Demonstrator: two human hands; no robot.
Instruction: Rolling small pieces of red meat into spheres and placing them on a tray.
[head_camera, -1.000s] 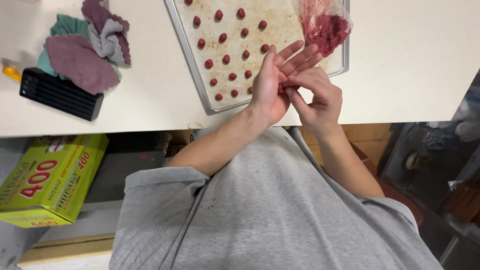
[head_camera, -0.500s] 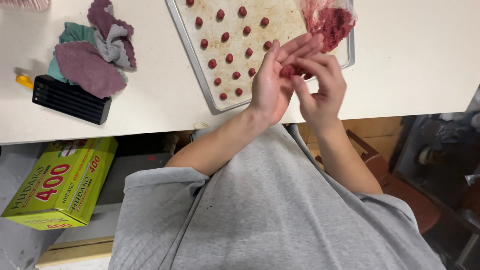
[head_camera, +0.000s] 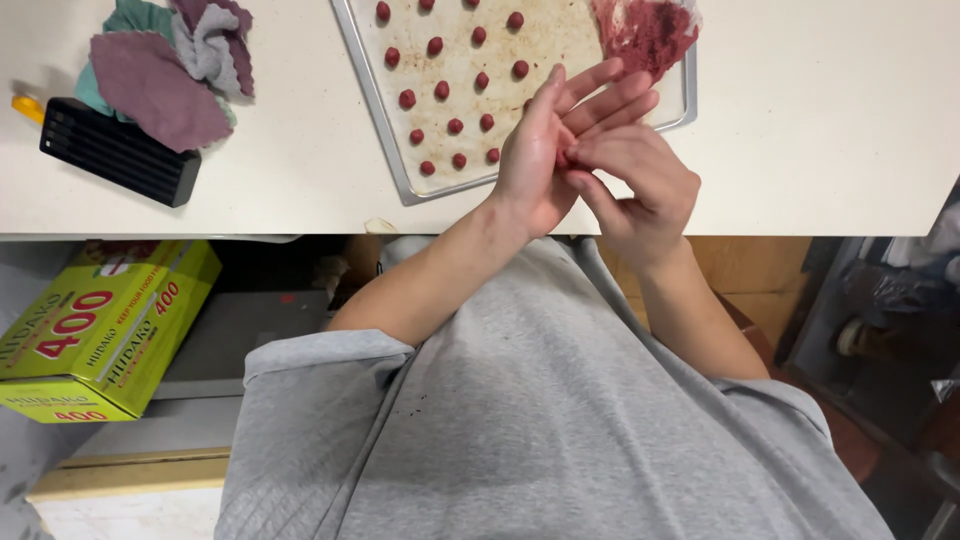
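Red meat bit (head_camera: 566, 158) btwn left hand (head_camera: 540, 160), right hand (head_camera: 630, 185)

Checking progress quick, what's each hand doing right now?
Left hand: open, fingers straight, palm against a small red ball.
Right hand: fingers curled, pressing the same ball.

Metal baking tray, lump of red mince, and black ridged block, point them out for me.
Metal baking tray (head_camera: 372, 105), head view, on its left rim.
Lump of red mince (head_camera: 650, 32), head view, on its middle.
Black ridged block (head_camera: 118, 152), head view, on its top face.
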